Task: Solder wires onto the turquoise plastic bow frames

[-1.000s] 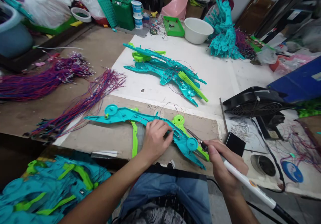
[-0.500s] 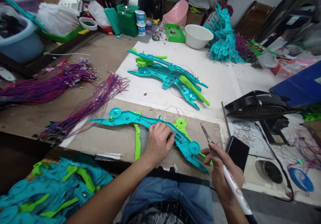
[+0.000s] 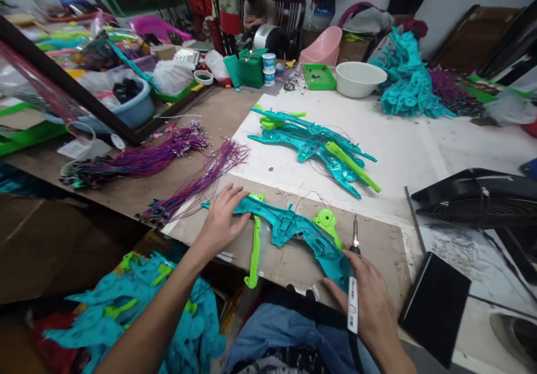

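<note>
Two bare hands tend the ends of a teal frame lying on a worktop. The left hand rests over the frame's left end, fingers loosely spread; whether they grip underneath cannot be told. The right hand has its fingers closed about a soldering iron, tip pointing away, while thumb and forefinger straddle the frame's right end.

Work appears partway along: a front lime arm and a far lime arm already jut from the frame, and thin wire loops loose past its far side. Any finished joint is too small to make out. Beyond the frame lies a stack of similar teal pieces; below it to the left sits a larger teal pile.

The worktop's front edge runs close before the frame, the front lime arm reaching it. A wire bundle crowds the frame's left; a black slab lies off its right. The widest room opens beyond its right end.
</note>
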A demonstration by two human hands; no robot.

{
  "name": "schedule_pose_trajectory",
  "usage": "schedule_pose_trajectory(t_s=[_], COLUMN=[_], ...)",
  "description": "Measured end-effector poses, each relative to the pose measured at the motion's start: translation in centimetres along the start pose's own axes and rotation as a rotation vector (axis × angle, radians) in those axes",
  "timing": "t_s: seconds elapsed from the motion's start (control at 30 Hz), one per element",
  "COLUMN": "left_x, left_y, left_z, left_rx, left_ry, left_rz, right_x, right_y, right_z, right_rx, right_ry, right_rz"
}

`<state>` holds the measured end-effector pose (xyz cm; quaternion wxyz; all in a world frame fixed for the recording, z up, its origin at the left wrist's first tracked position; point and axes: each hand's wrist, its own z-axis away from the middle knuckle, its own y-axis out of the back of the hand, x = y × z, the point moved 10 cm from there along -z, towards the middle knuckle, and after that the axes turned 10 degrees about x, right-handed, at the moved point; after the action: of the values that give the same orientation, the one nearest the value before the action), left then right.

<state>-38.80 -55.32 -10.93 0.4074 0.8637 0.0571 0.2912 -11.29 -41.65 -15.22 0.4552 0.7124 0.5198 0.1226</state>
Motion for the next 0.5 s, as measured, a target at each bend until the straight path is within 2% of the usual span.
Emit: schedule_pose_trajectory(t_s=[0.13, 0.27, 0.37, 0.5], left_x=[0.8, 2.6, 2.6, 2.7], left_y=[0.4, -2.2, -3.6, -4.1], left_z=[3.8, 7.9, 8.8, 8.4], left_rx=[0.053, 0.004, -0.002, -0.026], left_ry=[0.088, 0.135, 0.153, 0.173], left_rz=[-0.129, -0.168, -0.153, -0.037], right_x=[-0.7, -1.1, -1.4, -0.9], right_y=[-0.1, -0.7, -1.2, -0.8], right_z=[-0.1, 0.0, 0.2, 0.3], right_rx=[0.03, 0.003, -0.016, 0.033], right_ry=[0.021, 0.057, 0.091, 0.071], right_rz=[0.006, 0.059, 0.062, 0.004])
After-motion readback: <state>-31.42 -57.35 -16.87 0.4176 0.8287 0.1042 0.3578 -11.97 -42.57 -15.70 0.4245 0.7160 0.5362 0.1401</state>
